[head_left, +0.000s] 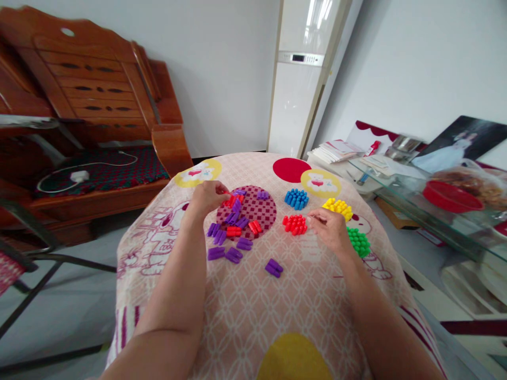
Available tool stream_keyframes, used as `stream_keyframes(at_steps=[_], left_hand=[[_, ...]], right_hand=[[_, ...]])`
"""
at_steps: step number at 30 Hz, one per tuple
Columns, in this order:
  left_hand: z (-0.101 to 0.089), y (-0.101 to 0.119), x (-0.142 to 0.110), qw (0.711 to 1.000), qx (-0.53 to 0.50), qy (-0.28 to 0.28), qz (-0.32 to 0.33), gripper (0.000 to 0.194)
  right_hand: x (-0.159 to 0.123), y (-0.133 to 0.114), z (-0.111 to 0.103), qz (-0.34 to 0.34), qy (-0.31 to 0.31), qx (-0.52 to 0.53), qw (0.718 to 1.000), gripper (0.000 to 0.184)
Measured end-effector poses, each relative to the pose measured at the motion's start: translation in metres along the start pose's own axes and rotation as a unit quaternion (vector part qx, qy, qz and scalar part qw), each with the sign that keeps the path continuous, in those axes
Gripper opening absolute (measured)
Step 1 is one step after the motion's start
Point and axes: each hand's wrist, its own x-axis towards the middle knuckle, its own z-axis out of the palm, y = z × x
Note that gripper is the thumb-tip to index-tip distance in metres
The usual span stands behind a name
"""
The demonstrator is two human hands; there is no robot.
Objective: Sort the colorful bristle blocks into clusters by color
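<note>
My left hand (208, 199) reaches into the loose pile at the left, thumb and fingers pinched together over red plastic building pieces (236, 201). A bit of red shows at its fingertips. Purple pieces (233, 255) of the same ribbed, finger-like shape lie scattered around it. My right hand (329, 226) has its fingertips closed beside a red cluster (295, 225) of upright pieces; what they hold, if anything, is too small to make out. Close by stand a blue cluster (296, 199), a yellow cluster (339, 207) and a green cluster (358, 241), partly behind my right hand.
A patterned cloth covers the round table (237, 311). One purple piece (274, 267) lies apart near the middle. To the right is a glass shelf (420, 203) with a red bowl (451, 196). A wooden bench (95, 100) stands at the left.
</note>
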Motion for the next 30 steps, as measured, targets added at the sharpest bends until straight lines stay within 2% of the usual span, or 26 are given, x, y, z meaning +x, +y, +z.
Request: stream_keyframes(at_steps=[2,5,8,11,15,17,20,24,26,30], left_hand=[[0.007,0.021,-0.004,0.995,-0.102,0.004,0.024,0.020],[0.034,0.057,-0.014,0.967,-0.245,-0.034,0.059,0.020],[0.068,0.086,-0.028,0.925,-0.351,-0.128,0.071,0.015],[0.092,0.099,-0.038,0.886,-0.421,-0.187,0.049,0.012],[0.099,0.100,-0.041,0.870,-0.438,-0.218,0.064,0.014],[0.096,0.099,-0.041,0.874,-0.421,-0.220,0.104,0.021],[0.090,0.100,-0.041,0.897,-0.352,-0.191,0.187,0.031],[0.084,0.105,-0.044,0.922,-0.233,-0.135,0.278,0.023],[0.085,0.107,-0.046,0.934,-0.186,-0.091,0.291,0.023],[0.094,0.105,-0.044,0.960,-0.118,-0.029,0.254,0.028]], right_hand=[[-0.002,-0.006,0.004,-0.018,-0.002,0.012,1.000,0.016],[-0.006,-0.012,0.013,-0.046,-0.017,0.026,0.998,0.017],[-0.009,-0.014,0.025,-0.081,-0.027,0.025,0.996,0.026],[-0.008,-0.012,0.032,-0.126,-0.014,0.001,0.992,0.025],[-0.006,-0.010,0.032,-0.152,0.031,-0.042,0.987,0.017],[-0.005,-0.009,0.031,-0.140,0.050,-0.045,0.988,0.018],[-0.004,-0.007,0.030,-0.114,0.063,-0.024,0.991,0.020],[-0.003,-0.006,0.028,-0.096,0.061,-0.003,0.994,0.021],[-0.003,-0.005,0.026,-0.087,0.069,-0.002,0.994,0.024],[-0.001,0.002,0.021,-0.067,0.119,-0.019,0.990,0.032]])
